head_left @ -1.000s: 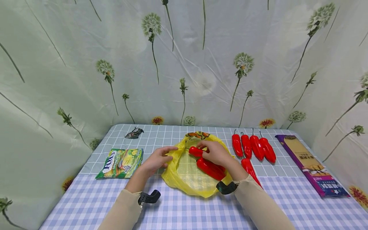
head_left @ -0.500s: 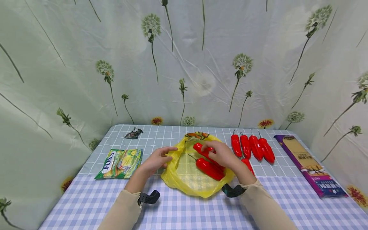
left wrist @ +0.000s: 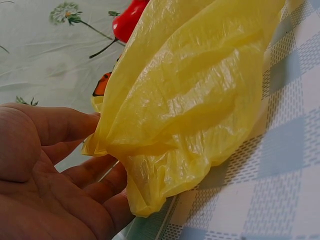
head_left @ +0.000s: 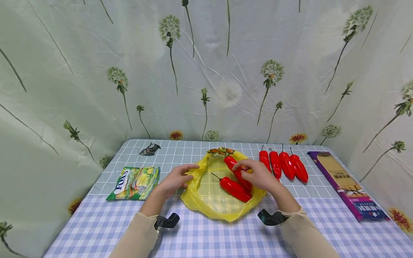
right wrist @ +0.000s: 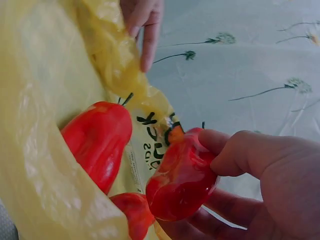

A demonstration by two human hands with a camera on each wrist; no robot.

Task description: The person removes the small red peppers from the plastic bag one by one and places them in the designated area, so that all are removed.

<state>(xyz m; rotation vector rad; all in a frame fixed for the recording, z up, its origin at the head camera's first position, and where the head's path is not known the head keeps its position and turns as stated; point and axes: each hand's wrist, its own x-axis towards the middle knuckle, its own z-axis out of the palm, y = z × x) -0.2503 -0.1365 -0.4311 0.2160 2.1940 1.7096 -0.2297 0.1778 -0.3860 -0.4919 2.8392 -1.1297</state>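
In the head view a yellow plastic bag (head_left: 206, 209) lies with its mouth spread. My left hand (head_left: 175, 179) pinches its left rim between thumb and fingers; the left wrist view shows the bag's edge (left wrist: 102, 142) gathered there. Over the bag's right side, my right hand (head_left: 259, 175) grips a glossy red chili pepper (right wrist: 182, 180) between thumb and fingers. Inside the bag rests another red chili pepper (head_left: 235, 190), its dark stem pointing left. Part of a further red pepper (right wrist: 134, 212) shows below it in the right wrist view.
Several red chili peppers (head_left: 286, 166) lie in a row right of the bag. Farther right is a long purple and tan packet (head_left: 348, 184). A green FOX'S candy bag (head_left: 135, 183) lies left, with a small black wrapper (head_left: 150, 149) behind it. A patterned curtain (head_left: 206, 71) hangs behind.
My right hand has shifted right with the pepper, which has swung from lying across to pointing more away from me. The left hand keeps its place on the bag's rim.
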